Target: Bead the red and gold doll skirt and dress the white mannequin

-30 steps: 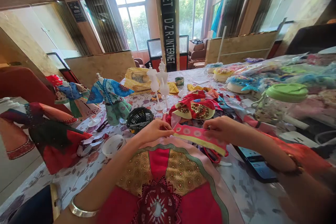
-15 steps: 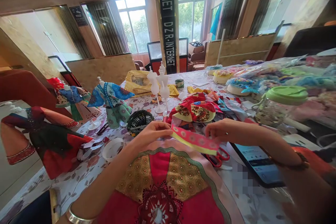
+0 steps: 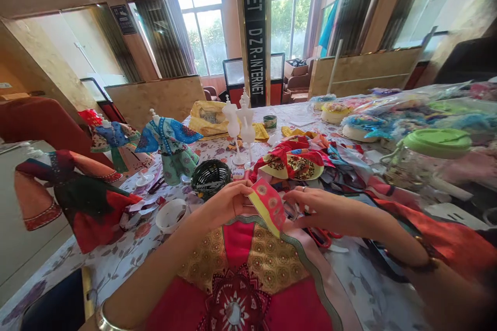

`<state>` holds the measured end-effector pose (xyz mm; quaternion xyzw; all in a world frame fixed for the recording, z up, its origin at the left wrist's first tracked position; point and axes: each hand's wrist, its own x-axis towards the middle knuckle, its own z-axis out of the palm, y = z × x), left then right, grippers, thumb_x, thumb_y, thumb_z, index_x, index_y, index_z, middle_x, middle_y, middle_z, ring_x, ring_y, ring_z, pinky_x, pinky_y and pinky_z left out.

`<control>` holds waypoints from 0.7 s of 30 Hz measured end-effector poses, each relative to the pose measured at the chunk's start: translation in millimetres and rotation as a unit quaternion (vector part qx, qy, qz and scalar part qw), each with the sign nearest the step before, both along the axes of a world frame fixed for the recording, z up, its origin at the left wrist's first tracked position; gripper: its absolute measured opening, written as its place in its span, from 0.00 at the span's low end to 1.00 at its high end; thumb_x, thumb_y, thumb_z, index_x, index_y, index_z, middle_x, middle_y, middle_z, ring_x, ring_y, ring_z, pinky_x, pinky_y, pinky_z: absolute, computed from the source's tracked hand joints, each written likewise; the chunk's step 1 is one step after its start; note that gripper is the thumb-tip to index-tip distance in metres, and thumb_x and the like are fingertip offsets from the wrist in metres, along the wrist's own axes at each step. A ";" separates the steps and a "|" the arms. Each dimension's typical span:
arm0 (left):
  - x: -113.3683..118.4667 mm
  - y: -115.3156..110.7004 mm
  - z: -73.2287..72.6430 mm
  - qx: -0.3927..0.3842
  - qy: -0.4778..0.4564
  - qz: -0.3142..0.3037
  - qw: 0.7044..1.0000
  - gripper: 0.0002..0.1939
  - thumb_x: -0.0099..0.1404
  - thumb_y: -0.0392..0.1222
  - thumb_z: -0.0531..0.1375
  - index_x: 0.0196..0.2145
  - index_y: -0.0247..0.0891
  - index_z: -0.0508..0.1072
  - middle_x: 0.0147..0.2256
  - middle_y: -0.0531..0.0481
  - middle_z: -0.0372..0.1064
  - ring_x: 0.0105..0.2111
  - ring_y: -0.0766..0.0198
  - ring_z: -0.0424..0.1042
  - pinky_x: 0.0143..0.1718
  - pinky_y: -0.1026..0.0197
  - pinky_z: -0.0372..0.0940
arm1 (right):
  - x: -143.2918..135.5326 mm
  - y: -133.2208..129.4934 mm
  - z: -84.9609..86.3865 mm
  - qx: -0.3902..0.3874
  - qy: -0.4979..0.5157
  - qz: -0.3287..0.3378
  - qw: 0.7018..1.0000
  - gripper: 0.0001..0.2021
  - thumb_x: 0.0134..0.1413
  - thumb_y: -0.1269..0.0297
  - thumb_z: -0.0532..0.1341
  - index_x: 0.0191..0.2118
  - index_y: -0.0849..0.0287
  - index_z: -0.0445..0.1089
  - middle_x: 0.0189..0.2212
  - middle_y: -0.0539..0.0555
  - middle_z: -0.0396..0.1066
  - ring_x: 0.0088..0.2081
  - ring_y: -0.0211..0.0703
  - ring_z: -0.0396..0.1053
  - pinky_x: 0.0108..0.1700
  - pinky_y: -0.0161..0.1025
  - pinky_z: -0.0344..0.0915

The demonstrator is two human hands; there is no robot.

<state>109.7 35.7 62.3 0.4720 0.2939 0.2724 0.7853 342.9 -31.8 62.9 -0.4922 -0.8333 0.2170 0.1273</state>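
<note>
A pink strip of cloth with round dots and a yellow edge [image 3: 268, 201] hangs curved between my hands, above the chest of a red and gold garment [image 3: 236, 248]. My left hand [image 3: 233, 197] pinches its upper left end. At the strip's right side is my right hand [image 3: 306, 204], its fingers bent close to the cloth; whether they grip it is hard to tell. Red-handled scissors [image 3: 320, 238] lie just below my right hand. Behind the hands rests a heap of red and cream patterned cloth [image 3: 291, 163].
To the left are a dark basket [image 3: 210, 178], a white bowl [image 3: 171, 217] and small dressed mannequins [image 3: 161, 137]. Bare white mannequins [image 3: 246, 126] rise behind. A green-lidded jar [image 3: 430, 152] and a phone [image 3: 382, 256] are at the right.
The strip has bent more steeply downward, and its far end is closer to my left hand. My right hand has moved left. The view has shifted slightly.
</note>
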 end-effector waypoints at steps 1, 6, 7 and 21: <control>0.5 -2.4 1.0 -0.007 -0.006 0.003 1.000 0.06 0.51 0.34 0.61 0.29 0.35 0.68 0.27 0.52 0.70 0.26 0.66 0.72 0.31 0.61 0.69 | -4.1 -0.4 -0.9 0.007 0.005 0.005 1.000 0.21 0.54 0.55 0.58 0.53 0.55 0.64 0.40 0.56 0.69 0.41 0.47 0.68 0.42 0.39 0.63; -0.6 -15.1 6.6 -0.028 -0.023 0.011 0.999 0.07 0.52 0.34 0.60 0.32 0.35 0.68 0.28 0.51 0.71 0.26 0.66 0.72 0.31 0.61 0.70 | -18.8 -3.1 0.8 0.002 0.075 0.053 0.996 0.11 0.56 0.58 0.57 0.42 0.53 0.71 0.42 0.54 0.71 0.44 0.47 0.67 0.45 0.38 0.62; -2.5 -16.9 7.4 -0.029 -0.024 0.012 0.999 0.06 0.52 0.34 0.60 0.31 0.35 0.68 0.28 0.51 0.70 0.26 0.66 0.72 0.31 0.61 0.70 | -20.1 -4.0 2.1 -0.004 0.086 0.061 0.994 0.09 0.57 0.59 0.57 0.39 0.54 0.72 0.40 0.53 0.72 0.42 0.46 0.68 0.44 0.37 0.62; -67.8 -57.3 -4.5 0.139 0.183 -0.015 0.973 0.10 0.61 0.46 0.59 0.31 0.37 0.68 0.34 0.48 0.74 0.38 0.62 0.74 0.44 0.58 0.66 | -12.8 -34.5 -4.6 -0.212 0.244 0.007 0.946 0.14 0.59 0.52 0.52 0.35 0.56 0.67 0.26 0.48 0.65 0.29 0.39 0.63 0.28 0.33 0.60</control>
